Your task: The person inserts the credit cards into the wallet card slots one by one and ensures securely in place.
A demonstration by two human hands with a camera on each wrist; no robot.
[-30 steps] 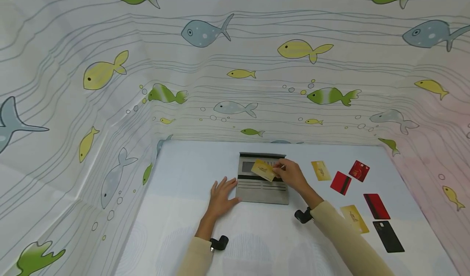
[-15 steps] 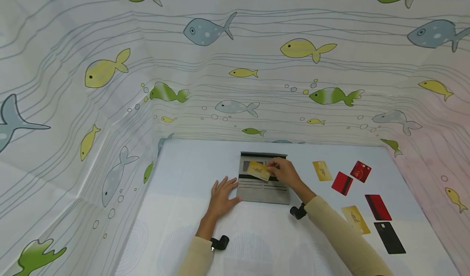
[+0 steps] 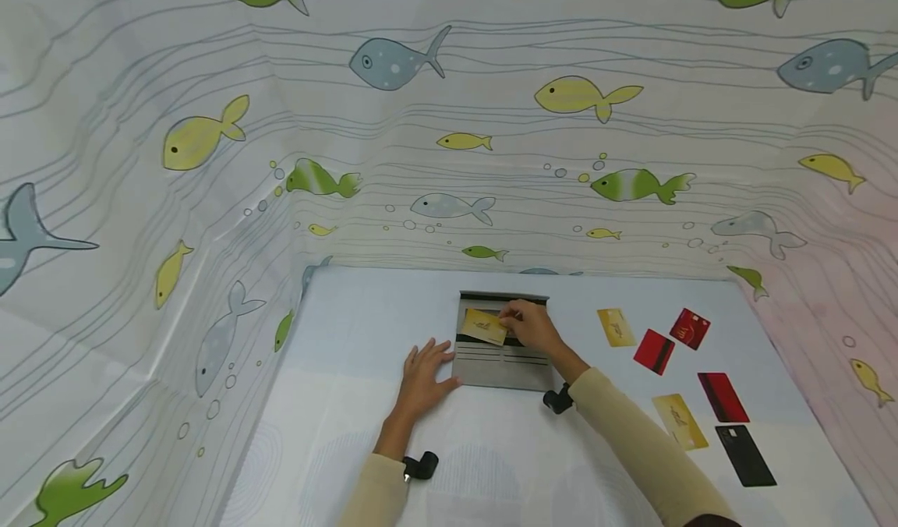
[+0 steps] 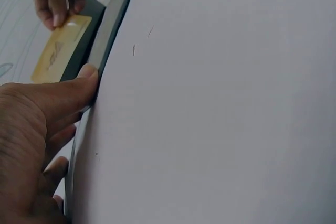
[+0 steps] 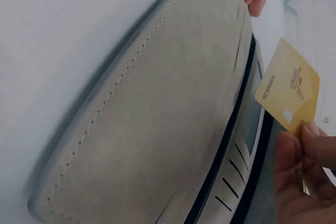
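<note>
An unfolded grey wallet [image 3: 502, 373] with a black-edged far flap and card slits lies on the table. Above its upper half my right hand [image 3: 531, 326] pinches a yellow card [image 3: 482, 327] by one corner, between thumb and fingers. The right wrist view shows the card [image 5: 290, 85] tilted, apart from the slits, with a printed number on it. At the wallet's left edge rests my left hand [image 3: 423, 379], fingers spread; its thumb [image 4: 86, 74] touches the wallet's near side in the left wrist view.
Right of the wallet lie two yellow cards [image 3: 616, 327] [image 3: 680, 422], three red cards [image 3: 691, 329] [image 3: 655, 351] [image 3: 723, 397] and a black card [image 3: 746, 455]. Fish-printed sheeting [image 3: 393, 153] rises behind the white table [image 3: 351, 309] and at both sides.
My right hand has carried the yellow card leftward over the wallet. The left hand keeps its place at the wallet's edge.
</note>
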